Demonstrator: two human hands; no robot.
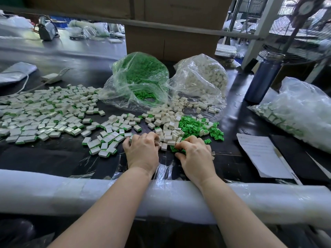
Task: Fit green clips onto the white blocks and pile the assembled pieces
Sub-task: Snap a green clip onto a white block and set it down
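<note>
Both my hands lie knuckles-up on the black table at the near edge of the loose parts. My left hand [141, 151] has its fingers curled into the white blocks [168, 133], pinching one at its fingertips. My right hand [195, 154] has its fingers curled over the loose green clips [193, 127]; what it holds is hidden. A white block [163, 146] lies between the two hands. Assembled white-and-green pieces [44, 111] spread in a broad pile to the left.
A clear bag of green clips [141, 77] and a clear bag of white blocks [202, 77] stand open behind the loose parts. A blue bottle [263, 77], a bag of finished pieces [297, 113] and paper sheets [259, 154] are at right. Foam padding [71, 190] covers the near edge.
</note>
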